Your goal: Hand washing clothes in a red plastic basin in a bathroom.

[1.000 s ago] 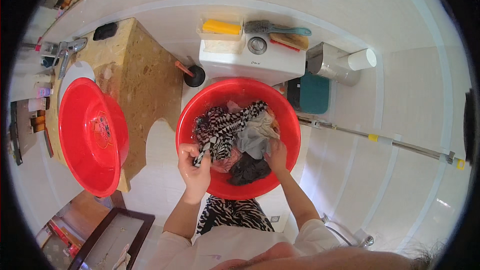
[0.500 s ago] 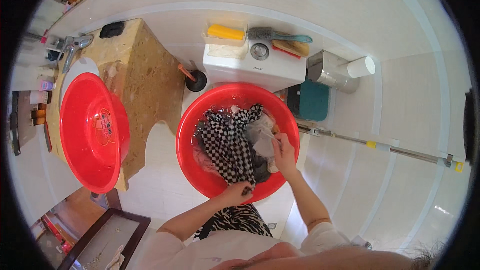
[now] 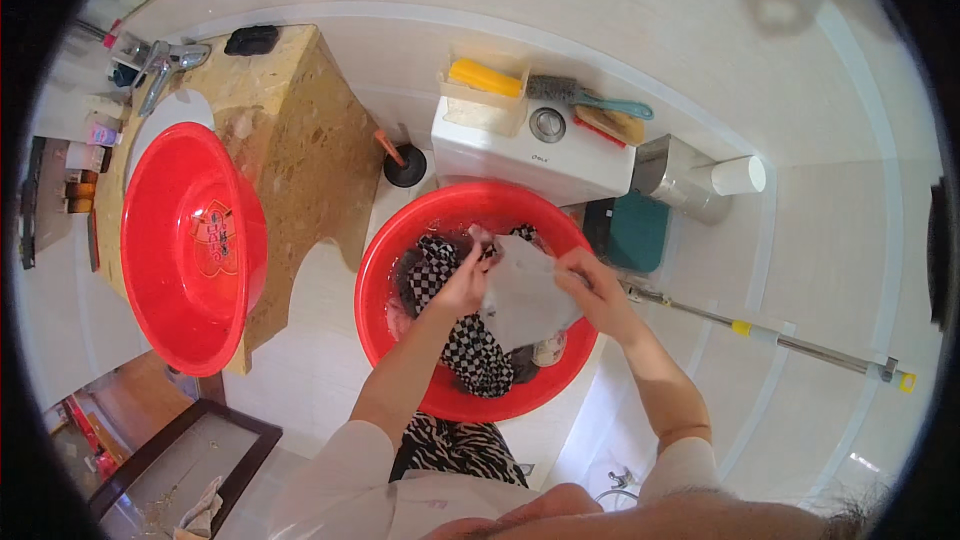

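A large red basin [image 3: 372, 325] holds water and wet laundry. Above its right half a whitish, thin piece of cloth [image 3: 528, 298] is stretched between my hands. My right hand [image 3: 600, 297] has its fingers closed on the cloth's right edge. At the cloth's left edge is my left hand [image 3: 466, 280], fingers closed on it near the upper corner. Below lies a black-and-white checked garment [image 3: 476, 355], partly covered by my left hand and the cloth. Darker and pinkish pieces show around it in the basin.
A second red basin [image 3: 185, 270] leans on the stone washstand [image 3: 290, 110] at left, by a faucet [image 3: 172, 65]. Behind the laundry stand a white cistern [image 3: 560, 155] with brushes [image 3: 590, 100], a plunger [image 3: 404, 166] and a metal bin [image 3: 680, 175]. A pole [image 3: 760, 332] runs along the right.
My left hand has let go of the checked garment and moved up to the whitish cloth. The cloth, bunched before, is now lifted and spread between both hands. The view has shifted slightly.
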The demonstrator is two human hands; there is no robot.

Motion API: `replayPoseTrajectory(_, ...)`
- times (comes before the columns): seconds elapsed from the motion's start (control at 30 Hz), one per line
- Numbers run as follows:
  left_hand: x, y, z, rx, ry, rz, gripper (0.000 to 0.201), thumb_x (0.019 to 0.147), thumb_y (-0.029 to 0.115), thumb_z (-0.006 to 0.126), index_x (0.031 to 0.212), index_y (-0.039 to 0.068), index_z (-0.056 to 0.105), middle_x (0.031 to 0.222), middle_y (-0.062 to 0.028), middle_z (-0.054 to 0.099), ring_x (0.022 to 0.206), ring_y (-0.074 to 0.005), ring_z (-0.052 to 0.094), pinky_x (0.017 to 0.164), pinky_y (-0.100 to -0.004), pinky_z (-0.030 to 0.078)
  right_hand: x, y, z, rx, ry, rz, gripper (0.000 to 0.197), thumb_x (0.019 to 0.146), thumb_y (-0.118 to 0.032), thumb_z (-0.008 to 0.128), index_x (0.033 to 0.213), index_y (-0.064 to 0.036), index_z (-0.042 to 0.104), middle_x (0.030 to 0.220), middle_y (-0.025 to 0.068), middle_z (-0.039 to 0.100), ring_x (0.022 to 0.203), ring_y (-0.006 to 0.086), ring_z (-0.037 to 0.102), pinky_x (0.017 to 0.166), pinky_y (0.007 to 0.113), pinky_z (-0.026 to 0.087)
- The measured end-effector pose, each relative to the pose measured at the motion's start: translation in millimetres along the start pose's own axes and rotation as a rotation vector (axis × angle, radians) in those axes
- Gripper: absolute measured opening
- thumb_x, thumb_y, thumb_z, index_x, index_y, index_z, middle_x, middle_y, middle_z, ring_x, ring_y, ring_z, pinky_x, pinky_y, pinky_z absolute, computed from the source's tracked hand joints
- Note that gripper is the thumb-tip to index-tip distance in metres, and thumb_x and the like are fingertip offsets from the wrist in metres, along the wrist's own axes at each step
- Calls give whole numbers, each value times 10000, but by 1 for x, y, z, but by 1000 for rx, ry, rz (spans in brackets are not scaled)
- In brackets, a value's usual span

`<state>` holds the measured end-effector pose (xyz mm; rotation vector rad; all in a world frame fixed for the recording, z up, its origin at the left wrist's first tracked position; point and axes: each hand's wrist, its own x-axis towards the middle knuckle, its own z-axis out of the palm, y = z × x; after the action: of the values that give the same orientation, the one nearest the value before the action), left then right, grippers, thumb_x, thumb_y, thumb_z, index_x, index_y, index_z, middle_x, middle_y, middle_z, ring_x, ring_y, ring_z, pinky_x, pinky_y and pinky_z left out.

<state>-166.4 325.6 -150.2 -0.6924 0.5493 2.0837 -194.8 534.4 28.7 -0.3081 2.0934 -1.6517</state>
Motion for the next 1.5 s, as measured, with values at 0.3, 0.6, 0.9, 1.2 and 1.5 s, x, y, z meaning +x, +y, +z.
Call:
replayPoseTrajectory(0.3, 31, 7, -146, 606, 660, 573, 538, 755, 158, 727, 1216, -4, 503, 1195, -150, 584, 1084, -250, 577, 924, -368, 463, 112, 265, 74, -132, 287, 388, 373, 836, -183, 660, 1148, -52, 502, 1100, 105, 578, 1002, 225, 560, 897, 333, 426)
replayPoseTrajectory(0.6, 105, 9, -177, 1350, 953, 266, 614, 677, 295, 778, 1170, 14, 541, 1149, -231, 588, 1084, -398, 555, 884, -426, 464, 126, 346, 126, -467, 344, 398, 617, 743, -148, 694, 1287, -53, 417, 1313, 233, 469, 1192, 402, 461, 995, 443, 374)
replayPoseTrajectory(0.9, 67, -12, -142, 1149, 756, 943, 437, 689, 6, 645, 1113, 36, 543, 1033, -108, 575, 1084, -300, 516, 931, -364, 416, 99, 329, 110, -486, 582, 484, 521, 720, -161, 698, 1190, -24, 519, 1104, 256, 591, 1072, 414, 540, 916, 443, 435)
replayPoseTrajectory(1.2, 90, 7, -127, 30, 291, 363, 409, 902, 333, 598, 1245, 120, 531, 1150, -69, 602, 1034, -203, 577, 906, -351, 461, 92, 268, 144, -186, 406, 302, 399, 778, -163, 662, 1139, -32, 555, 1137, 246, 583, 1081, 419, 542, 895, 460, 440)
replayPoseTrajectory(1.5, 83, -27, -95, -196, 331, 399, 359, 972, 339, 422, 1165, 75, 570, 1057, -70, 617, 939, -204, 601, 829, -345, 487, 80, 216, 173, -307, 642, -110, 324, 791, -246, 692, 1018, -31, 605, 1200, 201, 487, 1131, 405, 440, 933, 485, 365)
